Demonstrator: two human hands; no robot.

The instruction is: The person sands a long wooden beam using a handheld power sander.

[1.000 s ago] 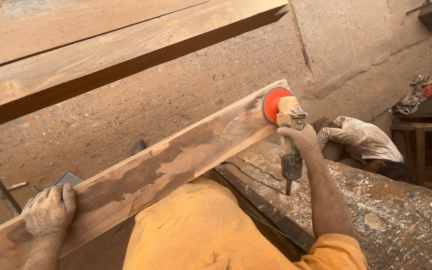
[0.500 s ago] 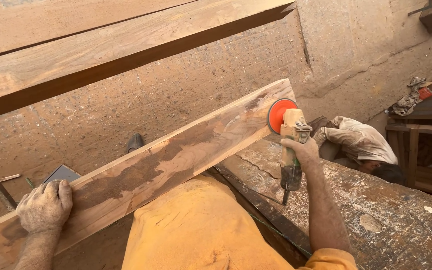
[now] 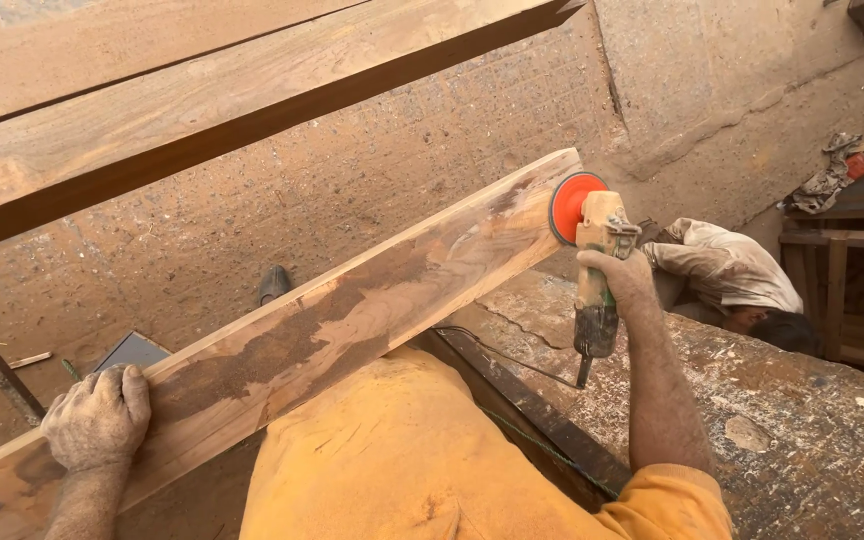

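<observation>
- I note the concrete floor (image 3: 432,160) below, dusty and reddish, spanning most of the view.
- A heavy timber beam (image 3: 202,110) crosses the upper left, well apart from the work.
- The long wooden plank (image 3: 332,320) runs diagonally from lower left to upper right, its face patchy with dark and pale areas, lying across my lap above the yellow garment (image 3: 402,460).
- A rough workbench slab (image 3: 782,430) lies at right, under my right arm.
- Another person (image 3: 732,280) crouches beyond the slab, near the plank's far end.
- My left hand (image 3: 97,420) grips the plank's upper edge, fingers curled over it.
- My right hand (image 3: 622,280) is wrapped fully around the angle grinder (image 3: 597,270).
- Its orange disc (image 3: 572,205) sits just at the plank's far end; I cannot tell whether they touch.
</observation>
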